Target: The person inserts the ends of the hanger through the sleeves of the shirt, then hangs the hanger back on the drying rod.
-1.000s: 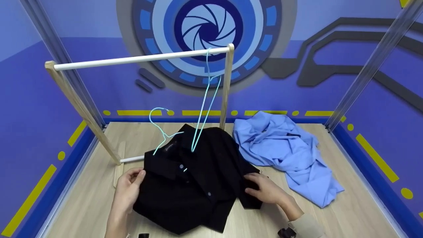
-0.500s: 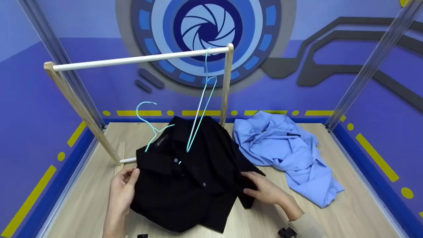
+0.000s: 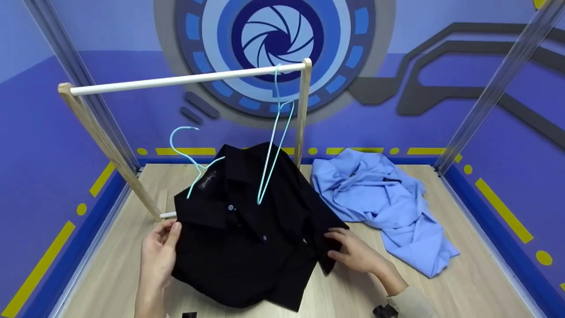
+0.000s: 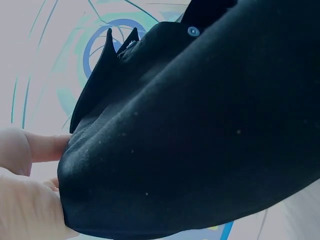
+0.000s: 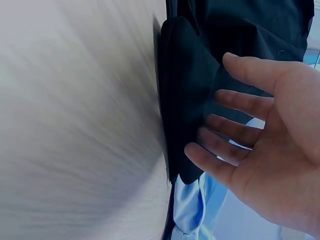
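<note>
A black button-up shirt (image 3: 238, 269) is draped on a light-blue wire hanger (image 3: 199, 167), whose hook stands up out of the collar. My left hand (image 3: 158, 256) pinches the shirt's shoulder at its left side; in the left wrist view the black cloth (image 4: 185, 140) hides the fingertips. On the right, my right hand (image 3: 359, 252) is beside the shirt's sleeve, fingers spread and relaxed. The right wrist view shows its fingertips at the dark sleeve (image 5: 185, 100), with no grip on it. The hanger's lower part is hidden inside the shirt.
Behind the shirt stands a clothes rack with a white top rail (image 3: 185, 80) and wooden posts. Another light-blue hanger (image 3: 276, 88) hangs near its right end, in front of the black shirt. A crumpled blue shirt (image 3: 375, 194) lies on the table at right.
My left hand has moved slightly left, and the black shirt's collar and hanger hook have shifted up and left. The right hand has barely moved. The hanger on the rail has swung slightly.
</note>
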`<state>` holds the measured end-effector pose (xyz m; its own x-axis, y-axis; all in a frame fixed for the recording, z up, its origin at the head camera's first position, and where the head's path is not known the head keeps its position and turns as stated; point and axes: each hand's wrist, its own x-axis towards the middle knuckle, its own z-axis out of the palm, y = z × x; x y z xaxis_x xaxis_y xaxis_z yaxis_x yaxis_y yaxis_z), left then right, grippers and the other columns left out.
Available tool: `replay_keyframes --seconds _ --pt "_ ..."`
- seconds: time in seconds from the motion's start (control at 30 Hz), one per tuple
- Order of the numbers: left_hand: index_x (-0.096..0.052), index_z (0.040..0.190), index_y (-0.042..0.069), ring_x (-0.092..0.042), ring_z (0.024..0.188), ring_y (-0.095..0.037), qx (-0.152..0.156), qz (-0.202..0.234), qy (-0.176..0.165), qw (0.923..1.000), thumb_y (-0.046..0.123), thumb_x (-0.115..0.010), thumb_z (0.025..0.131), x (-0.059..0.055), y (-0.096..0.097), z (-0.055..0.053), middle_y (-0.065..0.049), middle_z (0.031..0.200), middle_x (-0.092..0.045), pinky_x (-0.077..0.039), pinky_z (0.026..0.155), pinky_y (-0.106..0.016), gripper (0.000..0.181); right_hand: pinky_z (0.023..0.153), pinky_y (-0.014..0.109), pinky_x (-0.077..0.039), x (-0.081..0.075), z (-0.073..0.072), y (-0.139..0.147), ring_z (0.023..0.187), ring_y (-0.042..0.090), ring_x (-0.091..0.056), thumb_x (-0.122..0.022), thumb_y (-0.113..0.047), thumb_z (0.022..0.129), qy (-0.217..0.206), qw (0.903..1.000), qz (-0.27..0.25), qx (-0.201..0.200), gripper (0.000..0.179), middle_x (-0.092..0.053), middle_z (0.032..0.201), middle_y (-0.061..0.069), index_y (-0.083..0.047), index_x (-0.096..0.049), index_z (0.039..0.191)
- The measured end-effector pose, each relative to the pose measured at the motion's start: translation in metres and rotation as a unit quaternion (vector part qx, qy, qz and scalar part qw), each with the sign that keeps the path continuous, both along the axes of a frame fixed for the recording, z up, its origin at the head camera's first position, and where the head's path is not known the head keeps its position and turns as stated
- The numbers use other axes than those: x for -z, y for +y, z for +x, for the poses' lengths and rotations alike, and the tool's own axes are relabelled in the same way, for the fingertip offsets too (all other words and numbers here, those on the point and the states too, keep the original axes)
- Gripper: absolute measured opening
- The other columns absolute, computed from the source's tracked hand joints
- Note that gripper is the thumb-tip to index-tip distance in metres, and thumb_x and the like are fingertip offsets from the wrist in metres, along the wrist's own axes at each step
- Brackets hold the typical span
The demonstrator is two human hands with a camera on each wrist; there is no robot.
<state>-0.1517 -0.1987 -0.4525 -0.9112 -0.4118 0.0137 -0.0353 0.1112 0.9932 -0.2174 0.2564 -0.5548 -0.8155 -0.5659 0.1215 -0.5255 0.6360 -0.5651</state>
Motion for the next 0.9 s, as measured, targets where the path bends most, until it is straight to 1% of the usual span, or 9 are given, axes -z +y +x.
replay_keyframes --seconds 0.1,0.23,0.33,0.53,0.7,0.9 --pt "-0.057 0.124 -0.012 -0.056 0.091 -0.009 -0.003 0.006 0.007 0.9999 0.009 -0.055 0.106 -0.002 0.001 0.001 -0.008 0.107 -0.060 -0.046 0.079 -0.017 0.027 0.108 0.064 -0.035 0.001 0.000 0.002 0.135 0.050 -0.043 -0.069 -0.017 0.099 0.002 0.9999 -0.005 0.013 0.044 -0.046 0.145 0.031 0.006 -0.059 0.135" --pt "-0.059 0.120 -0.013 -0.057 0.089 -0.009 -0.013 0.015 0.024 0.9995 0.006 -0.057 0.105 -0.003 0.003 0.001 -0.005 0.103 -0.060 -0.046 0.078 -0.017 0.024 0.109 0.066 -0.031 0.001 0.001 0.004 0.138 0.055 -0.035 -0.070 -0.018 0.098 -0.014 0.9993 -0.012 0.032 0.047 -0.039 0.150 0.036 0.007 -0.057 0.137" --pt "-0.059 0.118 -0.012 -0.057 0.088 -0.009 -0.017 0.017 0.031 0.9992 0.005 -0.057 0.105 -0.004 0.005 0.001 -0.004 0.102 -0.061 -0.046 0.078 -0.017 0.022 0.110 0.067 -0.030 0.001 0.002 0.005 0.139 0.057 -0.031 -0.071 -0.018 0.097 -0.022 0.9985 -0.011 0.048 0.049 -0.034 0.151 0.040 0.007 -0.057 0.137" --pt "-0.058 0.120 -0.010 -0.056 0.091 -0.010 -0.017 0.009 0.023 0.9996 0.008 -0.056 0.106 -0.008 0.007 0.001 -0.005 0.105 -0.060 -0.046 0.079 -0.017 0.023 0.112 0.066 -0.027 0.000 0.003 0.004 0.141 0.057 -0.027 -0.072 -0.018 0.096 -0.042 0.9959 -0.001 0.081 0.053 -0.027 0.153 0.042 0.006 -0.055 0.141" --pt "-0.059 0.119 -0.011 -0.057 0.091 -0.009 -0.022 0.019 0.037 0.9989 0.007 -0.057 0.105 -0.009 0.007 0.000 -0.004 0.105 -0.061 -0.046 0.079 -0.016 0.022 0.113 0.065 -0.027 -0.001 0.003 0.003 0.143 0.056 -0.026 -0.071 -0.020 0.097 -0.052 0.9956 -0.005 0.078 0.057 -0.024 0.155 0.042 0.006 -0.052 0.144" --pt "-0.061 0.116 -0.010 -0.058 0.089 -0.008 -0.026 0.025 0.055 0.9978 0.005 -0.058 0.104 -0.011 0.008 -0.001 -0.001 0.101 -0.062 -0.046 0.078 -0.016 0.019 0.112 0.064 -0.030 0.001 0.002 0.001 0.141 0.056 -0.030 -0.071 -0.021 0.098 -0.048 0.9968 -0.007 0.063 0.059 -0.025 0.155 0.041 0.006 -0.050 0.146"
